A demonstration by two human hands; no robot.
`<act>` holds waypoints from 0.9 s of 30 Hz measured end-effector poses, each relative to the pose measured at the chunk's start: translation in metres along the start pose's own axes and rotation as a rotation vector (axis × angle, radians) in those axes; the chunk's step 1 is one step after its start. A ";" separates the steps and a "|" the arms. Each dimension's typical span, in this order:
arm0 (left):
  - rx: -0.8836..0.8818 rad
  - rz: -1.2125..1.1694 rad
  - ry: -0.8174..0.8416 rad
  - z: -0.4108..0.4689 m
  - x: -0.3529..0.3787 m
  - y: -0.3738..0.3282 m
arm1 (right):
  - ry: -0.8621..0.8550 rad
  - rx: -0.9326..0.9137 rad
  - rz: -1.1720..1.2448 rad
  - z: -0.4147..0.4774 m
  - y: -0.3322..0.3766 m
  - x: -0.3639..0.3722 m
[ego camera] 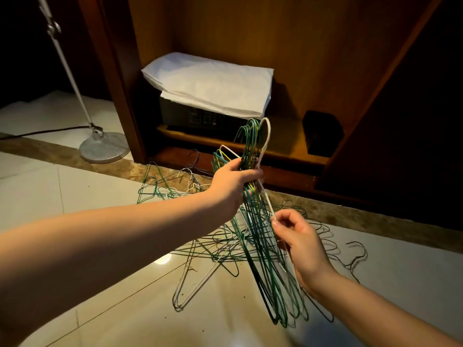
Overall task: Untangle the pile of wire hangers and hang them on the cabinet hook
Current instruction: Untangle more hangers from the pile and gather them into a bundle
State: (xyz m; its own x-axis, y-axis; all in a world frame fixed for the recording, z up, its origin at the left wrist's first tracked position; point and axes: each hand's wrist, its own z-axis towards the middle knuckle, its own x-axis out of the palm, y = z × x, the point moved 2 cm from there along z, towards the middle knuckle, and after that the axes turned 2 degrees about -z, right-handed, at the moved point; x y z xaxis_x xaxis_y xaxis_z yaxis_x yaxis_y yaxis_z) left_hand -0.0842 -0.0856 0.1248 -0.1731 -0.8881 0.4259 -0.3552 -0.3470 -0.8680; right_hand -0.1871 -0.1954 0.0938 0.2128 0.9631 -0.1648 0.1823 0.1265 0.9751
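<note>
My left hand [231, 186] grips a bunch of green wire hangers [265, 259] by their necks, hooks pointing up in front of the open cabinet [250, 33]. A white wire hanger [266, 141] stands with the bunch, and my right hand [299, 237] pinches its lower wire between thumb and fingertips. More tangled hangers [200, 246] lie in a pile on the tiled floor below and behind the bunch. No cabinet hook is in view.
Inside the cabinet a dark safe [200, 116] carries folded white bags [213, 83]; a small black box [323, 131] sits to its right. A floor lamp's round metal base [105, 147] and cable stand at the left. A stone threshold strip [75, 159] crosses the floor.
</note>
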 end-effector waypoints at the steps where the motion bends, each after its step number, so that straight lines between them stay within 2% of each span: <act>1: -0.005 0.001 0.007 -0.001 0.000 0.000 | 0.017 -0.011 -0.020 0.000 -0.001 0.000; 5: 0.006 0.053 0.020 -0.004 0.002 0.002 | 0.094 -0.047 -0.092 0.000 -0.003 -0.002; 11: 0.057 0.223 -0.058 -0.005 0.005 0.011 | 0.213 -0.021 -0.234 0.006 -0.013 -0.007; 18: 0.030 0.286 -0.081 0.007 0.003 0.030 | 0.044 0.172 -0.410 0.061 -0.101 -0.040; 22: -0.022 0.304 -0.115 0.018 -0.007 0.048 | 0.010 0.313 -0.792 0.103 -0.173 -0.085; 27: -0.150 0.330 -0.186 0.026 -0.019 0.079 | -0.067 0.547 -0.975 0.119 -0.231 -0.132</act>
State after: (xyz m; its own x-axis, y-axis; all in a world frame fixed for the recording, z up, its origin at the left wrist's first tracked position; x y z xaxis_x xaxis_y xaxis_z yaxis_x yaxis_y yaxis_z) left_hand -0.0854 -0.1040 0.0415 -0.1358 -0.9886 0.0654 -0.4410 0.0012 -0.8975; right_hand -0.1426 -0.3801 -0.1271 -0.2031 0.4918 -0.8467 0.6930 0.6831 0.2305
